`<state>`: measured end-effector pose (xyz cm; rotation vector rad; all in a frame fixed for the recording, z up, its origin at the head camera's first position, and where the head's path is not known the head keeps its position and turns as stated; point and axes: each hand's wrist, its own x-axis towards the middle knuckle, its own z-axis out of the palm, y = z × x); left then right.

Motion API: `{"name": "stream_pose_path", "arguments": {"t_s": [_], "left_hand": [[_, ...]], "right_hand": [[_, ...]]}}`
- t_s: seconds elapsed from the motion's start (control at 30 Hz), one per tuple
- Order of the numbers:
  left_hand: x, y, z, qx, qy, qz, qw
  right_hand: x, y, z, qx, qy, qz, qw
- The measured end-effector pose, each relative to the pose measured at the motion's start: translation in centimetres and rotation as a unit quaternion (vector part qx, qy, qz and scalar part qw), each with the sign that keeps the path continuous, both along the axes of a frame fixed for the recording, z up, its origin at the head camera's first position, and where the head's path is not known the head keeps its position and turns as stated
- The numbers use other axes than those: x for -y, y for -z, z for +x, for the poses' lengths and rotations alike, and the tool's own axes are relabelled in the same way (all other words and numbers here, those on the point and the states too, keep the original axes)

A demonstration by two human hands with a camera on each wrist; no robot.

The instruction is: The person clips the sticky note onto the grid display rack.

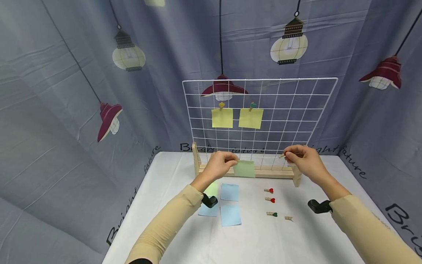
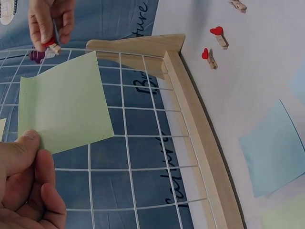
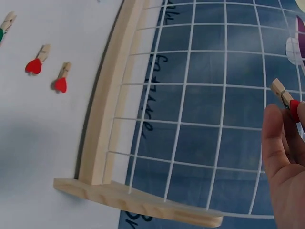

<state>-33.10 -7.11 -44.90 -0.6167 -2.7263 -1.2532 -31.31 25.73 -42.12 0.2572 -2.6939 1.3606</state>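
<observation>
My left hand (image 1: 220, 164) pinches a light green paper square (image 1: 244, 168) by its edge, in front of the lower part of the white wire grid (image 1: 280, 124). In the left wrist view the green paper (image 2: 66, 102) slants across the wires, thumb on its near corner. To the right, my right hand (image 1: 304, 161) pinches a small wooden clothespin with a red heart (image 3: 286, 98) between thumb and fingers. Higher on the grid hang two yellow paper squares (image 1: 222, 118), one under a yellow-heart clothespin (image 1: 221, 105), the other under a green-topped clothespin (image 1: 252, 105).
The grid stands in a wooden base (image 1: 273, 172) on a white table (image 1: 257, 242). Blue paper squares (image 1: 230, 215) and a light green one (image 1: 212, 189) lie at the left. Right of them are red-heart clothespins (image 1: 270, 200), a green-heart clothespin (image 1: 272, 214) and another clothespin (image 1: 288, 218).
</observation>
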Motion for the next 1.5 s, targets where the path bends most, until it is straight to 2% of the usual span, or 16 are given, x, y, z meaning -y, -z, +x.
{"name": "stream_pose_path", "arguments": {"t_s": [0.3, 0.5, 0.67, 1.0, 1.17, 1.37, 1.5], "left_hand": [[-0.6, -0.5, -0.5, -0.022, -0.001, -0.021, 0.9995], [-1.1, -0.9, -0.9, -0.022, 0.000, -0.017, 0.9996], [-1.6, -1.2, -1.4, -0.041, 0.005, -0.016, 0.9990], [-3.2, -2.2, -2.2, -0.047, 0.005, -0.004, 0.9989], [-4.1, -2.6, -2.5, -0.064, 0.007, 0.005, 0.9979], [-4.9, -3.2, -2.9, -0.071, 0.014, 0.014, 0.9973], [-5.3, -3.6, -3.0, -0.074, 0.013, 0.025, 0.9969]], "right_hand": [[0.7, -1.0, -0.4, 0.007, 0.010, 0.006, 1.000], [1.0, -1.5, -0.7, 0.002, 0.005, -0.004, 1.000], [1.2, -2.0, -0.8, -0.003, 0.004, -0.012, 1.000], [0.6, -3.0, -1.0, -0.022, 0.016, -0.027, 0.999], [0.3, -3.3, -1.0, -0.018, 0.016, -0.042, 0.999], [0.3, -3.8, -1.0, -0.014, 0.019, -0.035, 0.999], [0.0, -4.0, -1.1, -0.028, 0.028, -0.044, 0.998]]}}
